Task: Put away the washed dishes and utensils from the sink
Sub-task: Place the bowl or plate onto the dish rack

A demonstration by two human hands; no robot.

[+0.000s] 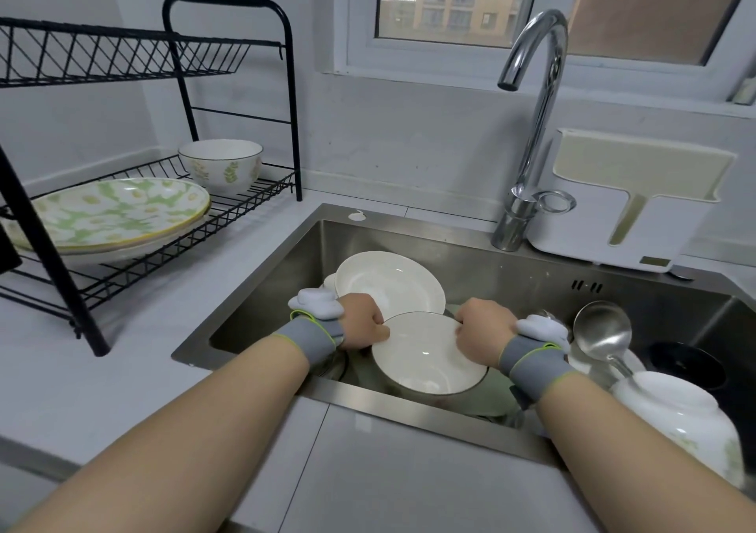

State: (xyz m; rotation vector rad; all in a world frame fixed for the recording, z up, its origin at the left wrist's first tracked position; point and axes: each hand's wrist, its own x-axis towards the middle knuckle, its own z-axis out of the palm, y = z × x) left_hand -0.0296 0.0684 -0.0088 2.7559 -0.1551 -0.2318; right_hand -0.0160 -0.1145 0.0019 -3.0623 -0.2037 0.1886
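Left hand [362,319] and right hand [482,330] clamped on opposite rims of a round glossy white plate [425,354], over the steel sink [470,258], wire rack [135,221] far left, steel ladle [601,330] right.

Ladle [602,330] handle hidden (behind upturned bowl [675,418])

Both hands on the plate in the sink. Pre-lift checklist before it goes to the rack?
1. Left hand grips the plate rim: ok.
2. Right hand grips the opposite rim: ok.
3. Plate free of the other white plate behind it: cannot tell, their edges overlap in view.
4. Bare wire on the rack lower tier, right of the floral plates: ok.
5. Faucet off the leftward path: ok.
6. Plate underside dry: cannot tell.
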